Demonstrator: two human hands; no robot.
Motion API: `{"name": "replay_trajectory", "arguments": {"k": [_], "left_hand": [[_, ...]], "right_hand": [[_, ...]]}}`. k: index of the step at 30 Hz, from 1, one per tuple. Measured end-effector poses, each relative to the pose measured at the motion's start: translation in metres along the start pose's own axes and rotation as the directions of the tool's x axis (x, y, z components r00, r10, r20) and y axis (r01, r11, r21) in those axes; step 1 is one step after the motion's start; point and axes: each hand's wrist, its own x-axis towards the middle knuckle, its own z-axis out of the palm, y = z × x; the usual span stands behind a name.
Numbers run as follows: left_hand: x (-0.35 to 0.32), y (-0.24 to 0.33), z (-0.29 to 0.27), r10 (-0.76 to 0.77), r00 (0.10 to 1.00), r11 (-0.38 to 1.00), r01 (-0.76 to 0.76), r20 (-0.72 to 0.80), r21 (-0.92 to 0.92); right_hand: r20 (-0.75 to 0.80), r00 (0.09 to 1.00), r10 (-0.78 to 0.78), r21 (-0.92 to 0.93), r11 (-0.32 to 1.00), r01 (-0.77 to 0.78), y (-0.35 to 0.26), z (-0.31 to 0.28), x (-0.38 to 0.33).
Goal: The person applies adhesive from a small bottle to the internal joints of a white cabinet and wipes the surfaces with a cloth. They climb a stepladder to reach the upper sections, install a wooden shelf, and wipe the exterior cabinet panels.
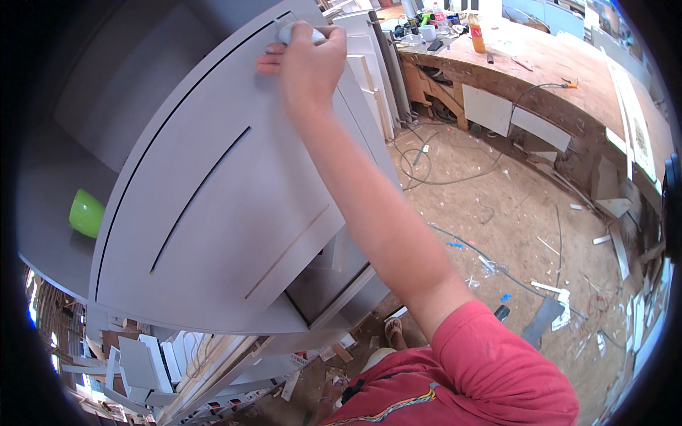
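My right hand (307,62) reaches up to the far end of a large grey cabinet panel (234,177). Its fingers are closed around a small white rounded tool (304,33), whose tip sits near the far end of a long dark groove (177,99) along the panel's edge. The other fingers rest against or just over the grey surface. A shorter dark slot (200,199) and a pale narrow slot (287,251) run across the panel. My left hand is out of sight.
A bright green cup (87,213) stands on the grey surface at left. A wooden workbench (561,64) at right holds an orange drink bottle (477,35) and tools. Cables (455,182) and offcuts litter the floor. White boards (359,64) lean beyond the panel.
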Motion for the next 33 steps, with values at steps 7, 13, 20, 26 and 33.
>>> {"name": "replay_trajectory", "arguments": {"k": [7, 13, 20, 26, 33], "left_hand": [[-0.007, 0.007, -0.009, -0.013, 1.0, 0.997, 0.013, -0.002, -0.079], [-0.011, 0.083, -0.025, -0.09, 0.988, 0.772, -0.011, -0.127, -0.635], [-0.147, 0.351, -0.214, 0.452, 0.72, -0.037, -0.574, -0.526, -0.818], [-0.193, 0.421, -0.244, 0.401, 0.54, -0.1, -0.777, -0.74, -0.621], [-0.19, 0.403, -0.236, 0.173, 0.651, -0.011, -0.749, -0.739, -0.662]], "right_hand": [[-0.039, 0.999, -0.005, 0.019, 1.0, 0.006, -0.003, -0.003, 0.016], [0.012, 0.999, 0.048, 0.097, 0.994, -0.049, -0.015, -0.032, -0.02], [0.461, 0.817, 0.347, -0.491, 0.866, -0.091, 0.0, -0.122, -0.249], [0.754, 0.462, 0.467, -0.65, 0.632, 0.423, -0.035, -0.123, -0.236], [0.779, 0.554, -0.294, -0.601, -0.101, 0.792, -0.028, -0.057, -0.05]]}}
